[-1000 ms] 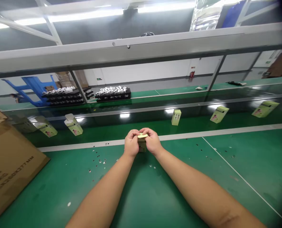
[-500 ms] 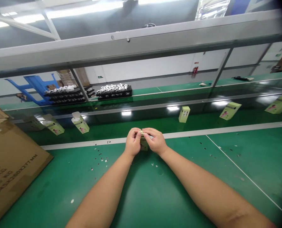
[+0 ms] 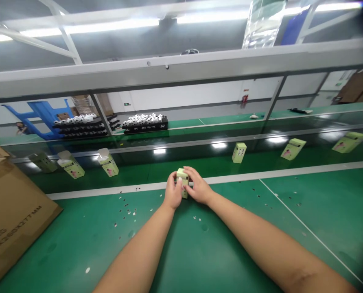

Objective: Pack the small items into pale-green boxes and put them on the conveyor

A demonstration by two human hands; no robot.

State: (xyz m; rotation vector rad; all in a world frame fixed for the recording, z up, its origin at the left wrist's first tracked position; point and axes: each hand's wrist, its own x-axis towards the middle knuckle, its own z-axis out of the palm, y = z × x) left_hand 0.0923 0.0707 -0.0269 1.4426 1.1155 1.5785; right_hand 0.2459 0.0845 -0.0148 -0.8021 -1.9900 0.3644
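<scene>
L hand: gripping green box from its L side, wrapping fingers round the edge, pressing thumb against front face.
R hand: gripping same box from R side, touching near top w/ fingertips & lower on front w/ thumb, leaving a small gap twd palm.
Box position: standing approx. upright btwn both hands, at near edge of pale rail, straight ahead of forearms.
Box look: showing closed pale top, bearing dark band on front, hiding partly behind thumbs.
Box base: sitting low over green worktop; can't tell if touching.
Green strip: lying beyond rail, reflecting lights, carrying other boxes.
Boxes on L: nearer box & middle box leaning, both showing raised flaps; darker box lying farthest L.
Boxes on R: small upright box standing nearest, then tilted box, then far R box lying well apart.
Brown carton: standing at far L of worktop, bearing dark print.
Scraps: lying scattered on worktop, mostly L of hands, some nr R.
Black tray: sitting on far bench, holding black-&-white balls.
Tray stack: sitting L of it, beside blue frame.
</scene>
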